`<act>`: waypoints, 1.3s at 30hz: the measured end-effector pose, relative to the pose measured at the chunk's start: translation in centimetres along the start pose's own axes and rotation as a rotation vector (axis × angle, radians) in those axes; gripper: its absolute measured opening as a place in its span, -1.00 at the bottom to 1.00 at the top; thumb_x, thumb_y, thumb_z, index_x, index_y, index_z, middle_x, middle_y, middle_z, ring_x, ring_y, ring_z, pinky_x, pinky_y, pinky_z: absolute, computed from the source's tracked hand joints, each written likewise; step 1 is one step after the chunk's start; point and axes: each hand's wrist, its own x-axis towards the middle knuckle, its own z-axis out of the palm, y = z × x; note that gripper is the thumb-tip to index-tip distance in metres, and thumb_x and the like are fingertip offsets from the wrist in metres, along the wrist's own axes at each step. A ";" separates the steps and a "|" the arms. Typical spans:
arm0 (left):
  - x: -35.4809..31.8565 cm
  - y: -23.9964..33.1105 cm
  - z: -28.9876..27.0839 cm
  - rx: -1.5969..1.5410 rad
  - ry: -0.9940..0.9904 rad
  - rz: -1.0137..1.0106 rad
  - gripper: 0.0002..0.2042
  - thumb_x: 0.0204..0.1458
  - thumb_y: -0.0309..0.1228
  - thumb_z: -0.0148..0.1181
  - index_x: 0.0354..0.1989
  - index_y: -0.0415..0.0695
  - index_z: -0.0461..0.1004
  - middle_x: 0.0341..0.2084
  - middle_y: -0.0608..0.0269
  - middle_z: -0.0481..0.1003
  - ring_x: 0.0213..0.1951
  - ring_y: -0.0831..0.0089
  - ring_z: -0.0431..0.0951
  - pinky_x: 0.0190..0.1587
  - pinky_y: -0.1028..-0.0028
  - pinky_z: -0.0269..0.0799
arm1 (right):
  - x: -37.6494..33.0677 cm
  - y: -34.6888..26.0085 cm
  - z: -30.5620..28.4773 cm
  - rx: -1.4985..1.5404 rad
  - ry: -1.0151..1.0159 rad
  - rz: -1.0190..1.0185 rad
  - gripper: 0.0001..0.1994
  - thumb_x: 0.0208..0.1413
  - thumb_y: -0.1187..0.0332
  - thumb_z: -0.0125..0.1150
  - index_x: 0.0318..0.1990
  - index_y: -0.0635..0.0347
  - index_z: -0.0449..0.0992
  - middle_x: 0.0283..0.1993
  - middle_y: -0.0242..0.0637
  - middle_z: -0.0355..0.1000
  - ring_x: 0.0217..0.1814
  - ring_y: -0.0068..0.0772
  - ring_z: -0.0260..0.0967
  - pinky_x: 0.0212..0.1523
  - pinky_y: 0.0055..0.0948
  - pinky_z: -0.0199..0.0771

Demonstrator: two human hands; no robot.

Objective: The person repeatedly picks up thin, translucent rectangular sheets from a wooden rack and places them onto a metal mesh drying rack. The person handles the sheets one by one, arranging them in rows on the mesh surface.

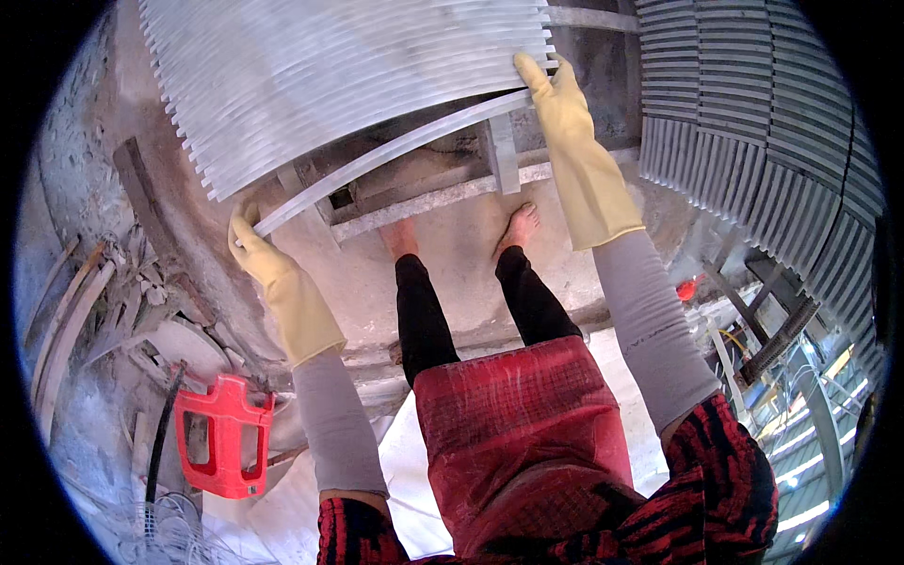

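From my remote feed, the biggest thing I see is a broad, pale sheaf of narrow strips (348,94) packed side by side, its ends jagged. Beyond the right arm I have ribbed grey stacks (753,122), their slats running in 2 directions. Nearer the camera hangs a dusty red apron (518,405) over black-clad legs. Below the sheaf sits a dusty frame (433,201) with a pale upright crosspiece. Left of the apron I see a red plastic piece with 2 long openings (224,438), lying among scraps.

The single pale strip (391,148) spans between both hands, above the frame, bowed in this fisheye view; a dark gap parts its middle from the sheaf. My wearer's left gloved hand (261,256) has its fingers closed around 1 end. The right gloved hand (562,105) is at the other end, thumb spread from the fingers; I cannot tell whether they grip. 2 bare feet (521,229) show below the frame.
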 end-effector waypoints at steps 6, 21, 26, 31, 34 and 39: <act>-0.1 1.3 -1.1 0.025 -0.071 -0.124 -0.53 0.31 -0.16 0.07 0.19 -0.31 0.44 0.08 0.00 0.53 0.14 0.26 0.49 0.24 0.30 0.34 | 0.7 0.8 0.1 -0.024 -0.008 -0.007 -0.06 0.06 -0.34 0.28 0.41 0.19 0.24 0.25 0.09 0.44 0.34 0.04 0.37 0.31 -0.16 0.31; 5.3 4.4 -1.5 0.680 -0.227 -0.047 -0.24 0.21 0.26 0.05 0.10 -0.34 0.51 -0.07 0.06 0.59 -0.04 0.29 0.54 0.01 0.37 0.41 | 0.1 4.4 0.3 0.597 0.005 -0.073 -0.25 0.28 -0.20 0.13 0.32 0.35 0.34 0.17 -0.11 0.45 0.24 -0.30 0.34 0.27 -0.35 0.29; 1.4 5.0 0.5 0.823 -0.104 0.079 -0.28 0.24 0.19 0.05 0.17 -0.33 0.48 0.09 -0.11 0.55 0.15 0.11 0.53 0.20 0.27 0.37 | -0.9 5.5 0.9 0.615 0.049 -0.098 -0.33 0.26 -0.11 0.22 0.18 0.42 0.44 0.00 -0.19 0.49 0.03 -0.42 0.38 0.13 -0.40 0.35; 0.7 5.2 0.9 0.923 -0.020 0.190 -0.31 0.25 0.18 0.06 0.16 -0.31 0.51 0.10 -0.10 0.55 0.14 0.09 0.54 0.18 0.26 0.40 | 0.0 4.5 1.6 0.369 0.158 -0.058 -0.27 0.12 -0.10 0.37 0.14 0.46 0.42 -0.10 -0.12 0.51 -0.07 -0.39 0.43 0.01 -0.38 0.43; 0.3 4.4 0.9 0.770 0.023 0.094 -0.30 0.24 0.18 0.08 0.18 -0.31 0.50 0.10 -0.06 0.56 0.11 0.14 0.56 0.16 0.28 0.42 | -0.2 3.4 1.6 0.362 0.154 -0.033 -0.29 0.07 -0.10 0.41 0.07 0.45 0.45 -0.16 -0.14 0.51 -0.15 -0.41 0.44 -0.04 -0.40 0.45; 0.5 2.5 1.4 0.446 0.028 0.036 -0.28 0.22 0.18 0.12 0.21 -0.31 0.48 0.08 0.02 0.56 0.08 0.27 0.55 0.15 0.34 0.41 | 0.8 3.8 0.1 0.423 0.032 -0.043 -0.43 0.04 -0.07 0.45 -0.13 0.35 0.51 -0.31 -0.27 0.48 -0.28 -0.48 0.40 -0.18 -0.42 0.44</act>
